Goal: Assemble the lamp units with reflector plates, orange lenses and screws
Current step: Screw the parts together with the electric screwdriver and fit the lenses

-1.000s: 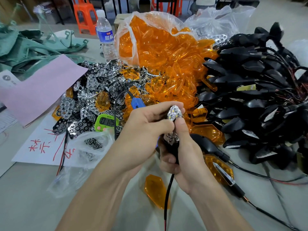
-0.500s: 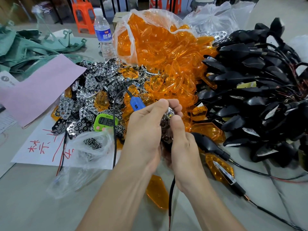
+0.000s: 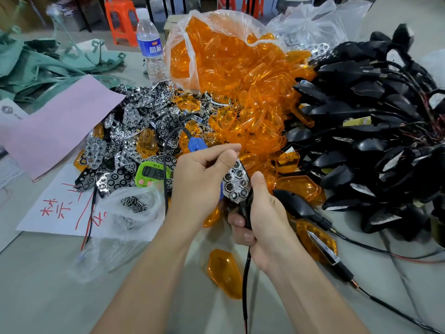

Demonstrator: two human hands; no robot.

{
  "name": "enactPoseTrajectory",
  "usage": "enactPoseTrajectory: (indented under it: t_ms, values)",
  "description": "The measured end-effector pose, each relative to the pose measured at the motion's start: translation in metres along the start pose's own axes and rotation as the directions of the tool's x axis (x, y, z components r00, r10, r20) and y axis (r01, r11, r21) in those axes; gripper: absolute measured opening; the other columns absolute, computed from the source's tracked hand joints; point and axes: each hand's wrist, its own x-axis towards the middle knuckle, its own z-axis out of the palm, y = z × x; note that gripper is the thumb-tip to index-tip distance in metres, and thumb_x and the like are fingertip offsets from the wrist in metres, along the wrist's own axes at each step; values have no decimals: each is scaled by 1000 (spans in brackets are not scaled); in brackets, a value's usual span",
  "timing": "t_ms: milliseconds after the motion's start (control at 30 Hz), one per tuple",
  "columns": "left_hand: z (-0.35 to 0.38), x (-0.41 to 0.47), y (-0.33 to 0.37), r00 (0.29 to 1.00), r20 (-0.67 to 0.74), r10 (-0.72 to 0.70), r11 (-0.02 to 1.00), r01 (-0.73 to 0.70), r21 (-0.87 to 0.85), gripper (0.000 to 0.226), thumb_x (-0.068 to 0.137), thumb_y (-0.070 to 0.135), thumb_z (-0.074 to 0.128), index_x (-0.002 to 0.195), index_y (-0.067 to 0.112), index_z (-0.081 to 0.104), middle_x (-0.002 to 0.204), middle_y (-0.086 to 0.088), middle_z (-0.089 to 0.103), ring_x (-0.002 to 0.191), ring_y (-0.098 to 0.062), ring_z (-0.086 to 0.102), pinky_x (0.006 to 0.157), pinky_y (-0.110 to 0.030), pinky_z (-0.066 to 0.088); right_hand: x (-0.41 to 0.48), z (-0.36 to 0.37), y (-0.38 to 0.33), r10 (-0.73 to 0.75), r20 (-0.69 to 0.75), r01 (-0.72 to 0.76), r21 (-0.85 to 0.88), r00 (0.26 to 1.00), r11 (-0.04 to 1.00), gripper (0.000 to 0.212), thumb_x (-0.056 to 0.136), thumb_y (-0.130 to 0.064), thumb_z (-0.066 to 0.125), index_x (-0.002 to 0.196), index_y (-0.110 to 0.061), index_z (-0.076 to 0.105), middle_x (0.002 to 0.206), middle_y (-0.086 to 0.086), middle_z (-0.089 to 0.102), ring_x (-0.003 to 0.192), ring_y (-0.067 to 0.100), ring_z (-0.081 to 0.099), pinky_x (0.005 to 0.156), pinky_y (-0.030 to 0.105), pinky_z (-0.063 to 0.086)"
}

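- The right hand (image 3: pixel 265 225) grips the black lamp (image 3: pixel 243 212) near the middle of the view. Its fingers (image 3: pixel 240 233) are curled around the stem and the thumb stands up at the 3 o'clock side of the plate.
- The plate (image 3: pixel 237 183), shiny with hexagon cells, sits on the front of the lamp and faces the camera. It is slightly tilted, with its narrow end up.
- The lamp's cable (image 3: pixel 245 273) hangs from the right hand toward 6 o'clock.
- The left hand (image 3: pixel 199 186) is at 9 o'clock of the plate, just beside it. Its fingers are curled around a blue driver (image 3: pixel 197 144), which shows above the hand and again at the palm edge. The index finger and thumb reach toward the top of the plate; whether they touch it, I cannot tell.
- At 12 o'clock of the hands is a big heap of lenses (image 3: pixel 240 92), part of it inside a clear bag.
- One lens (image 3: pixel 225 272) lies alone on the table (image 3: pixel 48 297) at 6 o'clock, under the wrists.
- At 3 o'clock is a heap of black housings (image 3: pixel 373 141) with wires.
- At 10 o'clock is a heap of spare plates (image 3: pixel 134 121), with a green timer (image 3: pixel 154 174) at its near edge.
- At 9 o'clock is a clear bag with screws (image 3: pixel 133 204), lying on a white paper with red writing.
- A bottle (image 3: pixel 150 49) stands at 11 o'clock, far from the hands.
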Motion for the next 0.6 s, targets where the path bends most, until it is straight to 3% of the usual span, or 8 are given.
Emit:
enactPoseTrajectory:
  t_ms: [67, 167, 300, 433, 600]
  values:
    - [-9, 3, 0, 996, 34, 87, 968, -92, 232, 22, 92, 29, 74, 95, 51, 77, 99, 29, 75, 97, 7, 69, 85, -24, 57, 1, -2, 1, 18, -8, -18, -2, 1000, 1000, 69, 103, -64, 33, 77, -13, 73, 56, 4, 53, 41, 10, 30, 38, 21, 17]
    - [-18, 6, 6, 988, 49, 145, 897, -152, 415, 14, 87, 35, 80, 92, 48, 80, 94, 28, 70, 83, 7, 62, 72, -14, 45, 4, -4, 4, 22, -15, -22, 20, 1000, 1000, 67, 103, -63, 35, 98, -5, 68, 63, 5, 62, 40, 7, 36, 34, 18, 21]
    - [-29, 12, 14, 984, 138, 115, 945, -151, 289, 18, 86, 17, 83, 86, 35, 83, 68, 26, 71, 59, 8, 64, 56, -4, 43, 7, -2, 5, 31, -47, -30, 11, 998, 999, 69, 101, -67, 36, 80, -14, 76, 73, 12, 58, 43, 9, 34, 35, 19, 20]
    - [-38, 23, 19, 984, 165, 69, 982, -96, 163, 26, 88, 14, 81, 80, 39, 83, 78, 12, 79, 69, -5, 71, 64, -19, 56, 7, -4, 4, 26, -31, -26, 2, 999, 1000, 69, 102, -66, 34, 106, -5, 65, 65, 2, 64, 40, 7, 36, 34, 18, 22]
    - [-32, 23, 20, 969, 236, 67, 987, -99, 125, 29, 86, 11, 81, 81, 40, 83, 80, 11, 79, 78, -5, 73, 71, -18, 55, 6, -1, 1, 2, -18, -2, -7, 1000, 1000, 69, 101, -67, 35, 98, -6, 67, 67, 4, 65, 39, 7, 37, 34, 17, 22]
